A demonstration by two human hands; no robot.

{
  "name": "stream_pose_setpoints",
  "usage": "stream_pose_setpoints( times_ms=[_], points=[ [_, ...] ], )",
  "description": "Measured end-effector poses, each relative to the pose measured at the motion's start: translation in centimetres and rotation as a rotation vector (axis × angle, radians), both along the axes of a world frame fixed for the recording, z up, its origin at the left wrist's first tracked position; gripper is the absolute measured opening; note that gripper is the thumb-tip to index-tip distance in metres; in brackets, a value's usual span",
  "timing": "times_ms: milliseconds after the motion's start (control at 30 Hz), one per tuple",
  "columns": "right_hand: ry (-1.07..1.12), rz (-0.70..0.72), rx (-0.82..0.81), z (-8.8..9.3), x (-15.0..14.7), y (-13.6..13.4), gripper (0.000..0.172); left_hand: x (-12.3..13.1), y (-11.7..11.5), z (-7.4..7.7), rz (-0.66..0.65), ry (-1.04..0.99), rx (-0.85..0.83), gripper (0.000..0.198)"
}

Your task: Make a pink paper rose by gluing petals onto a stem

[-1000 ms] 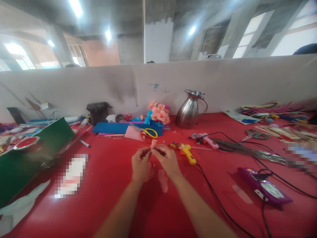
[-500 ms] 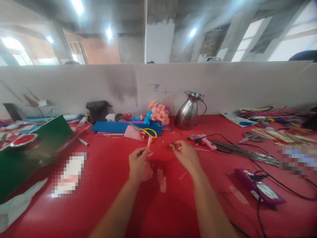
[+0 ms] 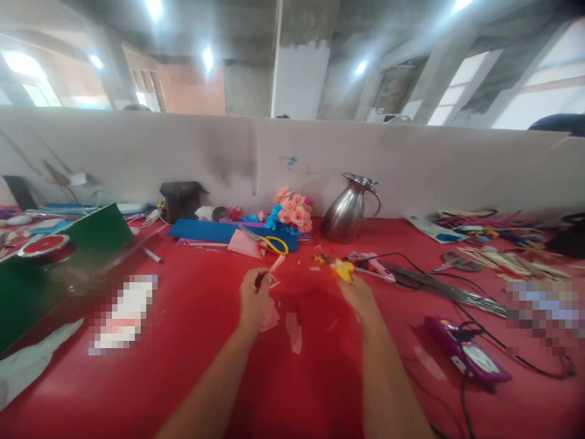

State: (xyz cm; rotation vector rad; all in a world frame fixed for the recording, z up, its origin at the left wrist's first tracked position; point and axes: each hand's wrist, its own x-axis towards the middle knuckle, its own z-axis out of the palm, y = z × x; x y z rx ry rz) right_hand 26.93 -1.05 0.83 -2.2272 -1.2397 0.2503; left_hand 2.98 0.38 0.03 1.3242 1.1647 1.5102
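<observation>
My left hand (image 3: 255, 299) is closed in a pinch on a small rolled pink paper piece (image 3: 276, 263), held just above the red table (image 3: 192, 341). My right hand (image 3: 361, 297) is wrapped round the handle of a yellow glue gun (image 3: 340, 268), whose nozzle points left over the table. Two loose pink paper petals (image 3: 293, 331) lie on the table between my forearms. Yellow-handled scissors (image 3: 274, 245) rest on pink paper just beyond my left hand.
Behind stand a steel jug (image 3: 347, 210), a bunch of pink paper flowers (image 3: 292, 213), blue sheets (image 3: 205, 231) and a black box (image 3: 180, 200). A pink glue gun (image 3: 375, 263), wires, grey scissors (image 3: 450, 262) and a purple power strip (image 3: 466, 350) lie right; a green board (image 3: 55, 268) left.
My hands have parted. The right hand went right to the yellow glue gun and took hold of it. The left hand kept the pink paper piece, staying about where it was.
</observation>
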Motion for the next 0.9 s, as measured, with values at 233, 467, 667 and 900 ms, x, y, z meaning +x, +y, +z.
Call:
stream_pose_setpoints(
  times_ms=[233,467,667,900],
  points=[
    [0.89,0.356,0.235,3.1,-4.0,-2.1,0.028,-0.2,0.3,0.2,0.164,0.176,0.071,0.012],
    [0.787,0.553,0.089,4.0,-7.6,-2.6,0.038,-0.2,0.4,0.1,0.181,0.208,0.089,0.012],
    [0.692,0.583,0.142,4.2,-8.2,-2.3,0.037,-0.3,0.4,0.1,0.188,0.223,0.097,0.012],
    [0.693,0.574,0.169,4.5,-8.3,-2.5,0.032,-0.4,0.6,-0.2,0.183,0.251,0.099,0.014]
  ],
)
